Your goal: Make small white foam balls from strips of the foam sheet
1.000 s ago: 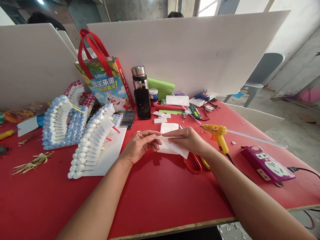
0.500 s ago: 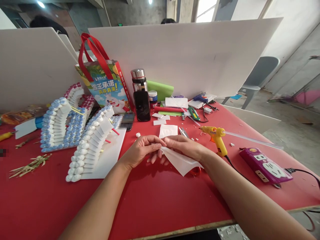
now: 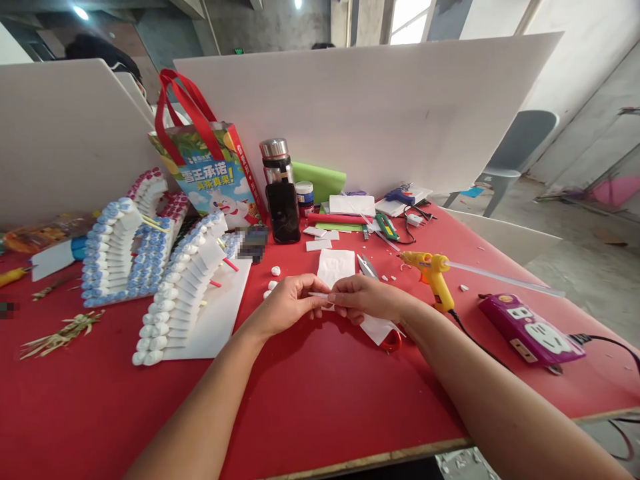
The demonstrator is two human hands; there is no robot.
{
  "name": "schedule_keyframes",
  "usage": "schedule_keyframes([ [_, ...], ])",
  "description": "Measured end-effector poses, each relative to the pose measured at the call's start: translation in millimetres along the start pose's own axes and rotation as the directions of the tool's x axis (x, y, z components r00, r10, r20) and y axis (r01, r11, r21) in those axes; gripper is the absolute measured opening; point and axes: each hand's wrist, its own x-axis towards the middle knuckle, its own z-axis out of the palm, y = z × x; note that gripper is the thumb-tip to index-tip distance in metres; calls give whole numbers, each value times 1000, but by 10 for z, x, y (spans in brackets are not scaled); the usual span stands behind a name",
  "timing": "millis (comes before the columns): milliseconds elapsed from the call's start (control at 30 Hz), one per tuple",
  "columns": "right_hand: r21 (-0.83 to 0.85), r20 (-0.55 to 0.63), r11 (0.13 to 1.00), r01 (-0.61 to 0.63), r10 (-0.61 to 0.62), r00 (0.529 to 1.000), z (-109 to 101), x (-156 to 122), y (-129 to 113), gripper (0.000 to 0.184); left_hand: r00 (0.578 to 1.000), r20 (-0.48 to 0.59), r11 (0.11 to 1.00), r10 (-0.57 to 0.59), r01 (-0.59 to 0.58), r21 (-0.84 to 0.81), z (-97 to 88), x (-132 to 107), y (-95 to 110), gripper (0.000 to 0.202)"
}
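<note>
My left hand (image 3: 293, 303) and my right hand (image 3: 367, 299) meet over the middle of the red table, fingertips pinching a thin white sheet (image 3: 376, 329). Its edge lies narrow between the two pinches, and the rest hangs below my right hand. Red-handled scissors (image 3: 369, 267) lie partly under my right hand, blades pointing away. Just beyond my fingers is a flat white tissue-like square (image 3: 337, 261). Small white balls (image 3: 273, 285) sit beside my left hand. A white curved piece built of ball-tipped strips (image 3: 173, 290) stands on a white board at the left.
To the right lie a yellow glue gun (image 3: 430, 272) with a clear stick and a purple power strip (image 3: 533, 330). Behind are a black phone (image 3: 283, 212) against a steel flask (image 3: 275, 155), a gift bag (image 3: 215, 173) and a tall white board (image 3: 380, 113). A blue-white curved piece (image 3: 113, 253) stands left.
The sheet's edge has been drawn narrow between my fingertips, and less of it hangs out in a point. My left hand has lowered slightly, baring more white balls.
</note>
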Motion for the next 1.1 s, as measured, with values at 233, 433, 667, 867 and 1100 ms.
schedule_keyframes([
  [233, 203, 49, 979, 0, -10, 999, -36, -54, -86, 39, 947, -114, 935, 300, -268, 234, 7, -30, 15, 10],
  [433, 328, 49, 944, -30, 15, 999, -58, -73, -64, 31, 832, -69, 750, 551, -457, 479, 48, -28, -9, 16],
  [667, 460, -83, 885, -74, 125, 989, 82, 60, -225, 17, 753, -118, 606, 647, -414, 679, 58, -21, -49, 19],
  [867, 465, -68, 875, -134, 186, 980, 194, 197, -366, 10, 765, -175, 606, 619, -324, 727, 2, -17, -55, 23],
  [1100, -144, -395, 967, 211, -252, 884, 210, 155, -112, 16, 957, -281, 989, 78, -110, -101, 31, 5, -6, 25],
])
